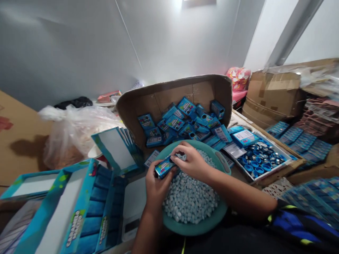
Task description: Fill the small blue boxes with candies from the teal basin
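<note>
Both hands are together over a teal basin (194, 229), working at one small blue box (164, 168) held above the pale blue pellets (190, 199) that fill much of it. The left hand (158, 178) is wrapped around the box from below and the near side, its printed face turned up. The right hand (188, 157) comes in from the other side, thumb and fingers bent close together at the box's end (whatever they pinch there is too small to tell). Just behind the basin, a large cardboard box (169, 93) lies open toward the person, with a jumble of similar blue boxes (185, 121) inside, some face up and others showing white label panels. To the right, a white tray (275, 168) holds a loose pile of blue caps (261, 167), several with shiny silvery surfaces, and a label-marked blue packet (245, 137) lies at its far end. On the left, open cartons (72, 225) hold rows of blue packs (95, 208), and a pale flat device (134, 195) with a dark panel sits between them and the basin. Farther back on that side is a clear plastic bag (76, 127).
</note>
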### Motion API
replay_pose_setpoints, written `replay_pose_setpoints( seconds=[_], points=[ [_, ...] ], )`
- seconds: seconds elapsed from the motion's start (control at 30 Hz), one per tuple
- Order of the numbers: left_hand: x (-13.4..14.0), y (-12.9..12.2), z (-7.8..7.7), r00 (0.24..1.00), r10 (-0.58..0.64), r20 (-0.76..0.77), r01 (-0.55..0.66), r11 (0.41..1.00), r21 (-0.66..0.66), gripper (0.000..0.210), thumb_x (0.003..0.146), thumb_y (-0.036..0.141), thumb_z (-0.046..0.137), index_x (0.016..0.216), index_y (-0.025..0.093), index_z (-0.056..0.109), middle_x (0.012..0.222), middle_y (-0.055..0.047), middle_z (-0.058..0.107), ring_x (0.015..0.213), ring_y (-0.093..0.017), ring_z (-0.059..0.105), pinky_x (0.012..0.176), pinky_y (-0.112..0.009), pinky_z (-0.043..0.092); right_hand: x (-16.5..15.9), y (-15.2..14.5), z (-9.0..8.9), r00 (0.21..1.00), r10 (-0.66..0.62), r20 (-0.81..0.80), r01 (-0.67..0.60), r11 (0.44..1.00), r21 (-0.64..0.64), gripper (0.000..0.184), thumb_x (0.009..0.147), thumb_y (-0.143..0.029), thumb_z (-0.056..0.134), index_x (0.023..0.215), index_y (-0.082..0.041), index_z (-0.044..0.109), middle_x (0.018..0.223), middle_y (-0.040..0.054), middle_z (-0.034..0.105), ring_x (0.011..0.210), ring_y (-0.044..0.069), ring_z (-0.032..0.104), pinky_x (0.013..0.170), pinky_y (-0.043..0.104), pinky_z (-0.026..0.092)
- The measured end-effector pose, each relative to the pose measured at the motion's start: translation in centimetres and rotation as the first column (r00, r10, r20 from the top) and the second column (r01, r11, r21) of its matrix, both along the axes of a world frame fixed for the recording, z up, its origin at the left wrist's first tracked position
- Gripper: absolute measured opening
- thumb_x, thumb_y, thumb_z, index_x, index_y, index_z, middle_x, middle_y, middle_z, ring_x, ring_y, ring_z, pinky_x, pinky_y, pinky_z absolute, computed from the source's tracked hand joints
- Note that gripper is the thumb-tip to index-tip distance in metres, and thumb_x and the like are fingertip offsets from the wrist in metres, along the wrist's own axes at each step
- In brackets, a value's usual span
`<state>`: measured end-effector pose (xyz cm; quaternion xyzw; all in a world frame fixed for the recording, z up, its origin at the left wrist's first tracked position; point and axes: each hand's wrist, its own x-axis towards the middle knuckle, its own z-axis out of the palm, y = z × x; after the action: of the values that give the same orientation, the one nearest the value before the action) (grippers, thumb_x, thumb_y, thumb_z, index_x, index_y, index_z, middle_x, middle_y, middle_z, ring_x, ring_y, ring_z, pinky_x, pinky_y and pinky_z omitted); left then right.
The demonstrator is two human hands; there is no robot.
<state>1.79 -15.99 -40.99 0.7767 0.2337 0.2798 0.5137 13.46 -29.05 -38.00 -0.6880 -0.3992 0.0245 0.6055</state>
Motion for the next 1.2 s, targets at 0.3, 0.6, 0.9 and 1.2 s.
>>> replay_pose_setpoints(
  seconds=[0.3,0.6,0.9,1.2],
  points=[
    [-0.2,-0.4,0.7,0.999,0.016,-0.032,-0.016,1.000,-0.007,0.053,0.069,0.051,0.087,0.104,0.017,0.066,0.096,-0.007,0.073,0.088,-0.023,0.071,0.078,-0.033,0.058,0.3,0.2,-0.5,0.995,-0.048,0.083,0.042,0.996,0.073,0.009,0.091,-0.022,0.073,0.082,-0.021,0.072,0.082,0.0018,0.073,0.082,0.018,0.067,0.080,0.033,0.055],
    [0.3,-0.7,0.3,0.998,0.044,0.033,-0.041,0.996,-0.079,0.057,0.061,0.050,0.091,0.101,0.017,0.066,0.091,-0.005,0.073,0.081,-0.021,0.069,0.075,-0.032,0.058,0.3,-0.4,-0.2,0.997,-0.039,0.060,0.034,0.996,0.080,0.021,0.102,-0.031,0.057,0.107,-0.021,0.075,0.106,0.0064,0.078,0.102,0.020,0.071,0.094,0.036,0.057],
    [0.5,-1.6,0.8,0.973,0.207,0.099,-0.201,0.977,-0.064,0.054,0.066,0.047,0.089,0.105,0.018,0.064,0.094,-0.002,0.070,0.086,-0.018,0.069,0.078,-0.029,0.058,1.4,-0.8,-1.3,0.970,0.228,0.090,-0.075,0.628,-0.775,0.052,0.092,-0.021,0.062,0.144,-0.016,0.059,0.148,0.0219,0.058,0.133,0.043,0.056,0.110,0.059,0.049],
    [0.6,-1.8,1.3,0.966,0.237,0.103,-0.230,0.970,-0.077,0.044,0.070,0.044,0.087,0.098,0.020,0.064,0.093,-0.002,0.069,0.088,-0.019,0.068,0.079,-0.030,0.059,0.5,-1.1,-2.3,0.912,0.401,0.091,-0.202,0.629,-0.751,0.083,0.072,-0.074,0.084,0.127,-0.016,0.065,0.133,0.0216,0.062,0.125,0.044,0.058,0.101,0.052,0.055]
  ],
)
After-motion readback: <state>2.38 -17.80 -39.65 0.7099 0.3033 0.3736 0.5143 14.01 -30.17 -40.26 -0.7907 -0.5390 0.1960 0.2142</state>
